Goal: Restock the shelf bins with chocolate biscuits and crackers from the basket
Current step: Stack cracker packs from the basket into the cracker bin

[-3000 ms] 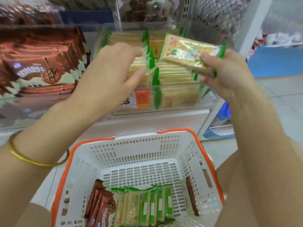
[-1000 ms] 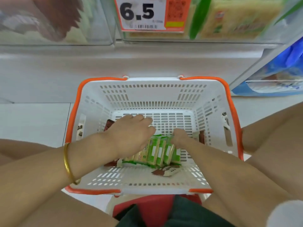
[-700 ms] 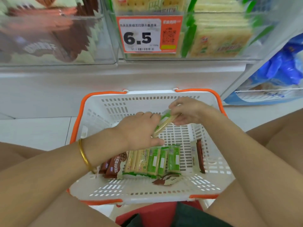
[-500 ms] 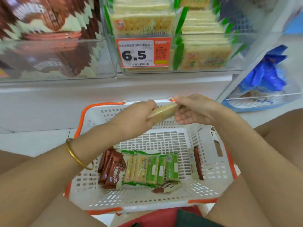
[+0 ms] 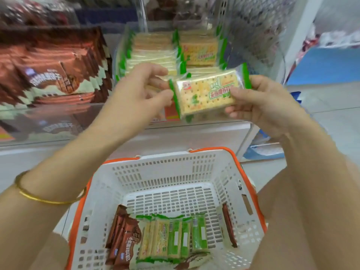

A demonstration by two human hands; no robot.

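Bright, even light; blurred upper edges.

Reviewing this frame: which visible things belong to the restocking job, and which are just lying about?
Job: cracker pack, held by left hand and right hand; shelved crackers; shelved chocolate biscuits; basket; crackers in basket; chocolate biscuits in basket.
Lying about: gold bangle; blue surface at right.

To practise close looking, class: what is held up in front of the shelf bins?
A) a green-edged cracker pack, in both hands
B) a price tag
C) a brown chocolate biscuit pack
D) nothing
A: the left hand and right hand each hold an end of the cracker pack above the basket.
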